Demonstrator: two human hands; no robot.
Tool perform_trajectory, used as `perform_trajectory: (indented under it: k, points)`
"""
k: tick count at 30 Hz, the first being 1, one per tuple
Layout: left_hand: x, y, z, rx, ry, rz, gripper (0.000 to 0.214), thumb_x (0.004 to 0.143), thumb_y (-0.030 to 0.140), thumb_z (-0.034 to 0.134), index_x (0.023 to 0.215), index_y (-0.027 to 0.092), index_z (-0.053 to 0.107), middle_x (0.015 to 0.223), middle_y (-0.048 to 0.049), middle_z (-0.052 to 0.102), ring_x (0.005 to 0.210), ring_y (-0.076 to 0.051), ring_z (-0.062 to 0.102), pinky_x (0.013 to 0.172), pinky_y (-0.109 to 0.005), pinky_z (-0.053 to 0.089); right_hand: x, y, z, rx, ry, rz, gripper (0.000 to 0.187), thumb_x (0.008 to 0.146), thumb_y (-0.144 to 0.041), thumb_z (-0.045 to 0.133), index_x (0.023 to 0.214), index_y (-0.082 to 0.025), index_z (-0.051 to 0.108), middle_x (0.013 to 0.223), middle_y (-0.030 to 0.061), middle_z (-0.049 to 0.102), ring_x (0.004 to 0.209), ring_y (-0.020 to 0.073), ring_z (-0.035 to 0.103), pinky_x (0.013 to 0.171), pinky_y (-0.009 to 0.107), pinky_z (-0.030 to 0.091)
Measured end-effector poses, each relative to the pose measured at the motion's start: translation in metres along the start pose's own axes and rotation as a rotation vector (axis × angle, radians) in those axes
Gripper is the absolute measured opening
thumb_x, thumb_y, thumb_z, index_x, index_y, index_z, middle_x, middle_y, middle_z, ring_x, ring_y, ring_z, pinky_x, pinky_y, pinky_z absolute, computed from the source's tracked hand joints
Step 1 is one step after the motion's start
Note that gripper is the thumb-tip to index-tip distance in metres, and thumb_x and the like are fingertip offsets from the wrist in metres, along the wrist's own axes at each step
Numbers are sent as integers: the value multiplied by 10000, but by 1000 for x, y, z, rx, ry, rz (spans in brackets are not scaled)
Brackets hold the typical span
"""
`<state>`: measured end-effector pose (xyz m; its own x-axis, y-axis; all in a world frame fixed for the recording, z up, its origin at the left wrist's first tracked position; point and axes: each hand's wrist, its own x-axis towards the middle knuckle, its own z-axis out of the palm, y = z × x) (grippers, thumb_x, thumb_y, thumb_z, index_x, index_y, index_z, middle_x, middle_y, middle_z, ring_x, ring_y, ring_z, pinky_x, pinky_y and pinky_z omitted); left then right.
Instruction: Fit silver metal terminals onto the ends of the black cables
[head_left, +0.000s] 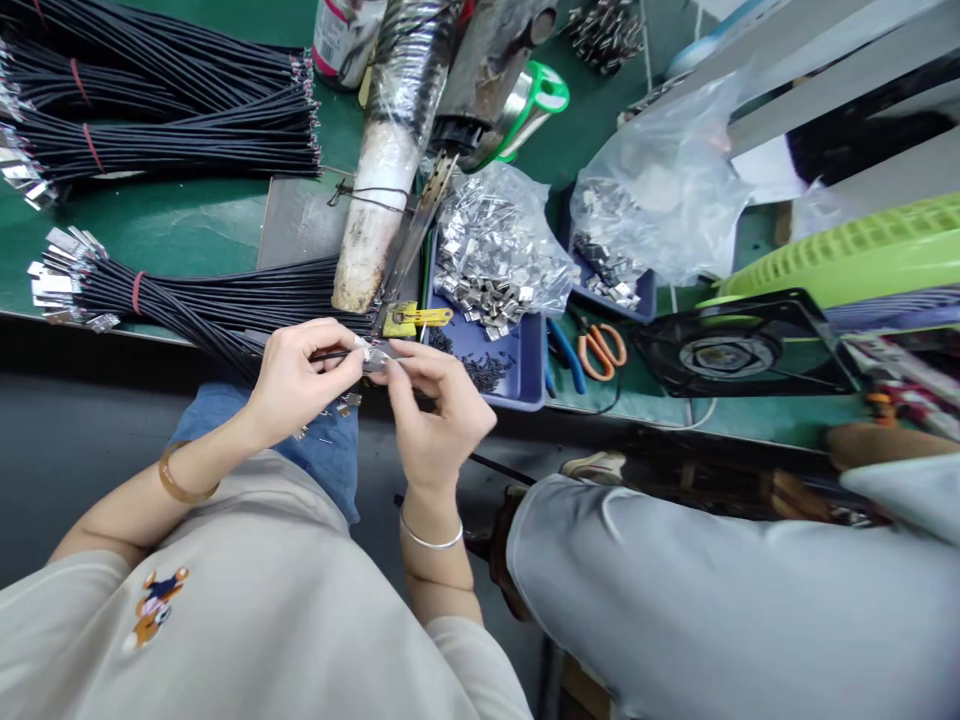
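Note:
My left hand (304, 375) pinches a black cable close to its end, at the table's front edge. Right beside it, my right hand (435, 400) is closed on a small silver metal connector (377, 359), which meets the cable end between my fingertips. The fingers partly hide the joint. Behind my left hand lies a red-banded bundle of black cables (225, 295) with silver connectors at its left end. A yellow cutter knife (427, 316) lies just past my right fingers. Near it stands a blue tray (531, 370) with small black bits and a plastic bag of metal connectors (491, 250).
Larger cable bundles (172, 130) lie at the back left. A wrapped white tube (375, 220) slants over the table, with a green solder spool (547, 90) behind. To the right are orange-handled scissors (600, 352), a black fan (739, 352) and a seated person's leg (675, 580).

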<state>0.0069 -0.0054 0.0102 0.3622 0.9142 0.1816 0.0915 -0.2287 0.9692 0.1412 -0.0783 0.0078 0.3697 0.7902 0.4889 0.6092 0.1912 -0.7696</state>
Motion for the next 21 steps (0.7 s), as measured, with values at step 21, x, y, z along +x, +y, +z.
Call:
perform_trajectory:
  k: [21]
  points:
    - [4,4,11,163,177,63,136,826,160,626,730,154,722,688,2,661,544,-71,476,471,-196,345,26,0,7,51,-91,71,112,884,-216,670,773,-229,667,827,-1,761,759,136,731,650,253,641]
